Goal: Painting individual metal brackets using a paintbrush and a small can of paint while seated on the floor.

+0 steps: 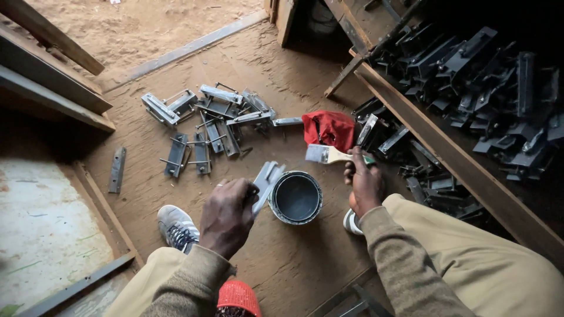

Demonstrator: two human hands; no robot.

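Left hand (228,216) holding bracket (265,183), right hand (365,186) holding brush (326,155)

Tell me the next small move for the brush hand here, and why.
Probably dip the brush into the open paint can. The right hand holds the brush above and just right of the can, its bristles look pale and mostly dry, and the left hand already holds an unpainted grey metal bracket beside the can's rim.

A dusty brown floor (276,258) carries an open paint can (295,198). Beyond the can lie scattered grey metal brackets (211,117); a red cloth (329,128) sits just past it.
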